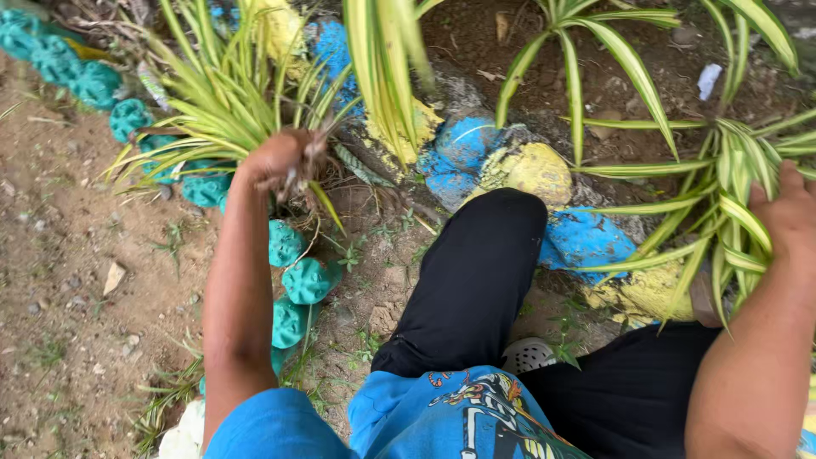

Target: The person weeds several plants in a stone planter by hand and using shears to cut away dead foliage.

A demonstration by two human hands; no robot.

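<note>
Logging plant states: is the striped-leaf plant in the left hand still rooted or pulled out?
Out of the ground: left hand holds the plant at its base, bare roots dangling above soil.

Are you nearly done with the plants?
Done: can't tell, no pulled plants lie in view. In hand: the left hand grips one striped plant at its base, roots showing; the right hand holds the leaves of another plant. Left: more plants stand in the soil behind the painted stones.
</note>
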